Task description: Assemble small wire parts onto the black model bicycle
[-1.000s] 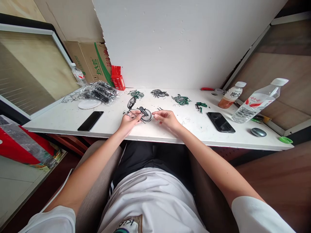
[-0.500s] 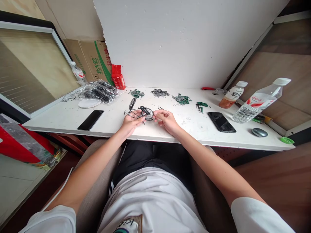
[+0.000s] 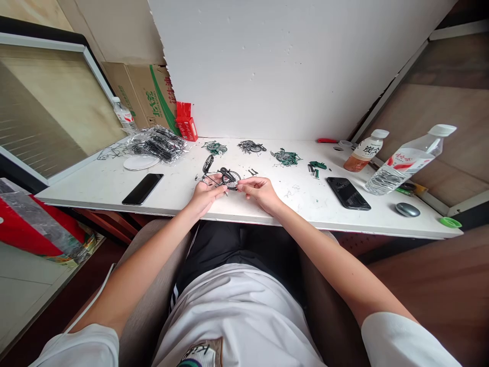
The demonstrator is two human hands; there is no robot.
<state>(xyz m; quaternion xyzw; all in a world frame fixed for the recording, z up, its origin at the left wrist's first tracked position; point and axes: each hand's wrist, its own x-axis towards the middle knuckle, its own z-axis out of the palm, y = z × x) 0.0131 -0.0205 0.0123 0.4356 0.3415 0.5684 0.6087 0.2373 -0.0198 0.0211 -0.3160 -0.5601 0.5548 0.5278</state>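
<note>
A small black model bicycle [image 3: 230, 177] is held just over the front part of the white table. My left hand [image 3: 206, 194] is closed round its frame, thumb on the near side. My right hand [image 3: 262, 191] has thumb and forefinger pinched together at the right edge of the spoked wheel. Whether a tiny part sits between those fingertips is too small to make out. Beyond the bicycle lie a few thin dark pieces [image 3: 252, 172]. Further back are a green parts pile [image 3: 215, 148], a black parts pile [image 3: 251, 147] and another green parts pile [image 3: 286, 157].
A phone [image 3: 143, 189] lies left, another phone [image 3: 348, 193] right. A bag of black parts [image 3: 158, 144] sits by a red box [image 3: 186, 122]. At the right stand a tea bottle [image 3: 365, 151] and a water bottle [image 3: 410, 160], near a computer mouse [image 3: 407, 209]. The table's front edge [image 3: 244, 220] is close.
My right hand has shifted slightly left, and its pinched fingertips now overlap the wheel's right side. The left hand and bicycle have hardly moved.
</note>
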